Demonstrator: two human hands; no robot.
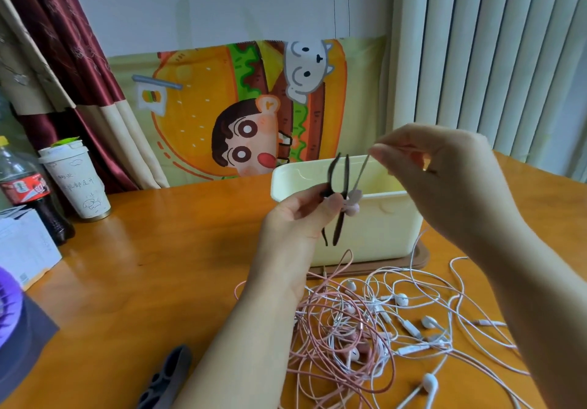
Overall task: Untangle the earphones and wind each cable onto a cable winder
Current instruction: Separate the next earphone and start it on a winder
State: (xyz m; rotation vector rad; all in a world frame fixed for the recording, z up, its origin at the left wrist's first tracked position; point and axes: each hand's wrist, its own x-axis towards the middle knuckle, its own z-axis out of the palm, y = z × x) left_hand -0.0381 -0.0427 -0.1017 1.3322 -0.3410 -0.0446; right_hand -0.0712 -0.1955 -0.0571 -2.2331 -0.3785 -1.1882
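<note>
Bench (158, 249) is carrying the whole job. Cream box (381, 233) is sitting at the back and the earphone tangle (365, 319) is lying just in front of it, pink and white cables mixed, none wound yet. My read: this is prep, separating 1 cable winder from the bunch before any untangling.

Doing it well:
- Keep the pull running straight along the strap, so the pale pink winder (359, 179) is sliding clear of the dark brown winders (338, 230) (looks like 2) rather than dragging them along.
- The straps look rubbery and are probably clinging to each other, so a slow pull is beating a yank.
- Keep everything over the box, so a dropped winder isn't landing in the tangle.

Pose: both forearms are reaching in from the bottom edge, with the 2 hands up above the bench in front of the box.
- Left hand (298, 218) is pinching the dark winders near their middle, with the straps sticking up above it and hanging below.
- Right hand (444, 179) is sitting higher and to the right, pinching the top end of the pink strap between thumb and fingertip (381, 151), other fingers curled.
- The pink winder's bulbous end is sitting against the left fingertips. Can't tell if they're clamping it too.
</note>
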